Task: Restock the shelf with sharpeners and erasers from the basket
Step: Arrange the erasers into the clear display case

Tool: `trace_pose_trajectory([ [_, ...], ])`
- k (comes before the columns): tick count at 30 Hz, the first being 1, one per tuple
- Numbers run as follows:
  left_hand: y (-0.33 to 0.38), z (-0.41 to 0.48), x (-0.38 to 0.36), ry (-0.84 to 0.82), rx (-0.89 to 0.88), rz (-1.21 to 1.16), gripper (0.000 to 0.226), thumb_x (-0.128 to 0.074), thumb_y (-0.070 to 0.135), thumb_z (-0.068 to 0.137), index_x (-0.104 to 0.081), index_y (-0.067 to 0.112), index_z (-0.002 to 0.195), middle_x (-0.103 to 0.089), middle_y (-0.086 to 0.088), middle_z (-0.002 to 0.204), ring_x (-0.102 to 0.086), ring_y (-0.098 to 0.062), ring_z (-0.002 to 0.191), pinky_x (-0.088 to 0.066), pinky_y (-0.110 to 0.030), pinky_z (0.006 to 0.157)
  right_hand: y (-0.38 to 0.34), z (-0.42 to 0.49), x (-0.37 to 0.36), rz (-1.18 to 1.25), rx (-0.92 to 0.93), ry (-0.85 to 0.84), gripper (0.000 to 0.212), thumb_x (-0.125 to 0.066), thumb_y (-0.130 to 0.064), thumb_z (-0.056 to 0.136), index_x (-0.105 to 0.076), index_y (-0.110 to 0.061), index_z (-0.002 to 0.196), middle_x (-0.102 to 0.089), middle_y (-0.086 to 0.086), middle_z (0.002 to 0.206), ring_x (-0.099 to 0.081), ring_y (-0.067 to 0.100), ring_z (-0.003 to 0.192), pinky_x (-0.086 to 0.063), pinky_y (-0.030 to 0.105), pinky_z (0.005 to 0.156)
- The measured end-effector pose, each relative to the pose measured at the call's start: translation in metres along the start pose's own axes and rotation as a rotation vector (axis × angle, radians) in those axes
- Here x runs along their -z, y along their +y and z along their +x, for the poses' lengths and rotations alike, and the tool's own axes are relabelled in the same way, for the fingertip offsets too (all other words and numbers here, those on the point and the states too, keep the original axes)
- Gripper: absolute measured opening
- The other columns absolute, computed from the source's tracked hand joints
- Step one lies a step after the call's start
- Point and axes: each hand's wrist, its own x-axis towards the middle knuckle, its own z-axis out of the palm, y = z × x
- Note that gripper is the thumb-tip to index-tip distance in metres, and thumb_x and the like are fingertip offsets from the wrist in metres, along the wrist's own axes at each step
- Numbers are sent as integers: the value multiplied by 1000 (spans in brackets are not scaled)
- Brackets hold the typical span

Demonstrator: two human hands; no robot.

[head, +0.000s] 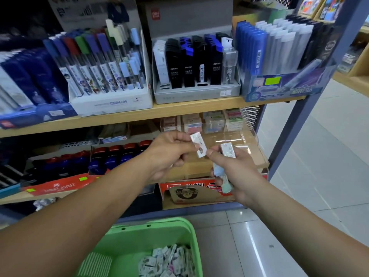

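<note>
My left hand (169,156) pinches a white wrapped eraser (198,144) by its top end, in front of the middle shelf. My right hand (237,172) grips several wrapped erasers (227,149), one sticking up by the thumb and others poking out below the palm. Both hands are close together, just in front of a clear acrylic divided tray (239,136) on the wooden shelf (199,170). At the tray's back stand rows of stacked erasers (211,120). Below, a green basket (191,236) holds a heap of small wrapped erasers (169,260).
The upper shelf (179,108) carries display boxes of pencil leads and pens (111,72). Left of the tray are red and blue sharpeners (111,156) in a red box. A blue metal post (299,108) bounds the shelf on the right, with tiled floor (319,176) beyond.
</note>
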Motion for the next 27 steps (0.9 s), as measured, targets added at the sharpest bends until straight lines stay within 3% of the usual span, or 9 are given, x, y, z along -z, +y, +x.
trace_pose_trajectory([
  [3, -5, -11, 34, 50, -103, 360, 14, -71, 15, 95, -70, 20, 108, -71, -2, 88, -64, -12, 69, -53, -27, 60, 5, 2, -12, -11, -67, -11, 27, -80, -16, 91, -68, -10, 115, -66, 11, 94, -57, 21, 64, -43, 28, 46],
  [5, -13, -15, 52, 5, -148, 660, 15, -67, 21, 98, -71, 28, 110, -69, 5, 101, -66, -11, 90, -55, -27, 75, 9, 5, -20, -11, -118, -29, 31, -77, -11, 91, -69, -12, 121, -65, 10, 94, -59, 23, 69, -46, 28, 47],
  [7, -23, -16, 57, -73, -143, 904, 20, -64, 25, 100, -70, 34, 117, -65, 11, 108, -63, -9, 99, -55, -29, 83, 10, 8, -26, 0, -155, -60, 31, -72, -7, 92, -69, -14, 123, -66, 10, 96, -62, 23, 70, -48, 29, 49],
  [11, -34, -11, 45, -89, -162, 1035, 28, -70, 25, 96, -68, 34, 123, -64, 14, 101, -60, -3, 93, -53, -27, 80, 12, 12, -32, 6, -178, -126, 31, -56, -3, 94, -66, -11, 122, -67, 10, 104, -62, 22, 70, -48, 33, 54],
  [15, -40, -5, 46, -77, -136, 1093, 16, -72, 22, 94, -75, 32, 105, -65, 18, 98, -61, -1, 94, -53, -24, 81, 15, 14, -24, -41, -146, -136, 38, -55, 4, 91, -68, -11, 124, -70, 12, 117, -64, 26, 84, -50, 36, 56],
  [18, -47, -4, 48, 13, -199, 963, 12, -64, 31, 100, -74, 30, 106, -68, 12, 97, -64, -4, 90, -57, -33, 83, 17, 14, -22, -62, -112, -95, 41, -53, 7, 90, -73, -15, 118, -77, 4, 115, -69, 26, 84, -51, 35, 58],
  [21, -42, -6, 51, 155, -130, 490, 19, -53, 27, 104, -71, 28, 112, -67, 6, 104, -64, -13, 93, -54, -33, 77, 17, 13, -23, -97, -85, -67, 41, -54, 6, 87, -75, -17, 113, -78, 2, 112, -67, 26, 85, -50, 35, 58],
  [24, -33, -16, 55, -10, 60, -71, 32, -46, 7, 99, -71, 18, 117, -68, -10, 118, -65, -25, 109, -56, -40, 87, 17, 10, -30, -107, -97, -75, 36, -56, 7, 86, -74, -16, 107, -78, 5, 111, -65, 26, 81, -48, 33, 55],
  [27, -36, -21, 58, -97, 28, -179, 37, -49, -7, 98, -67, 11, 125, -73, -11, 119, -69, -26, 115, -56, -40, 100, 18, 5, -42, -138, -111, -132, 24, -69, 6, 88, -70, -15, 100, -76, 10, 98, -63, 24, 66, -44, 29, 49],
])
